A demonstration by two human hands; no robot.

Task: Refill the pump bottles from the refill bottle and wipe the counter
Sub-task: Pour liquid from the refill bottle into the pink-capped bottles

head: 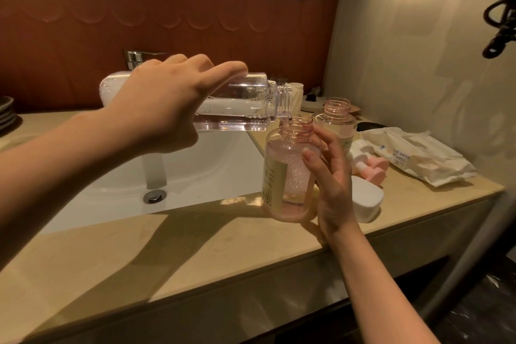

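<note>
Clear plastic refill bottle [237, 103]: held nearly level over the sink [195, 165], mouth just above the neck of the nearer pump bottle. It is partly full, so moderate weight is judged. The wall is stiff and likely slick if wetted.
Left hand [156, 109]: fingers are curled over the refill bottle's body from above. A mid-body hold is judged best for tilt control.
Nearer pump bottle [287, 173]: pink, uncapped, apparently stood on the desk [195, 246] at the sink's right edge. It is partly filled and bubbles are noted. It is judged light and easily tipped, so bracing low on the body is advised.
Right hand [332, 184]: laid against that bottle's right side, thumb on the front, fingers loosely extended, not clamped.
Second pump bottle [336, 117]: uncapped, behind the first; its level cannot be told.
Pump heads [368, 165]: laid on the desk.
Wipes pack [418, 159]: soft and flat, farthest right.
</note>
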